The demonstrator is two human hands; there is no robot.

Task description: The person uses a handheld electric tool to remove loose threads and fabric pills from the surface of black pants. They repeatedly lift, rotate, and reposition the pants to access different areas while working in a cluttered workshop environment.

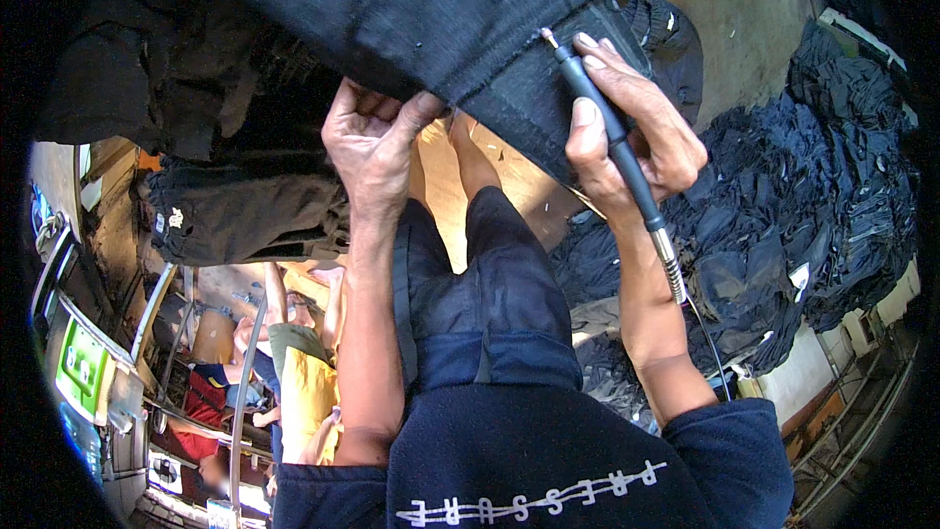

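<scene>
A dark denim garment (421, 15) is spread in front of me, its seamed hem band at the right. At its lower edge my left hand (374, 142) pinches the cloth between thumb and fingers. My right hand (636, 127) wraps round a slim pen-shaped rotary grinder (627, 152), dark grey with a metal spring collar at its rear and a thin cable trailing from it. The grinder's small pinkish tip (546, 33) is at the stitched line of the hem; whether it touches the cloth I cannot tell.
Dark folded garments (245, 211) hang at the left. A large heap of dark clothes (754, 216) lies on the right. Another dark garment piece (666, 49) is behind the hem. Other people (304, 362) sit at the lower left, beyond a metal pole (247, 382).
</scene>
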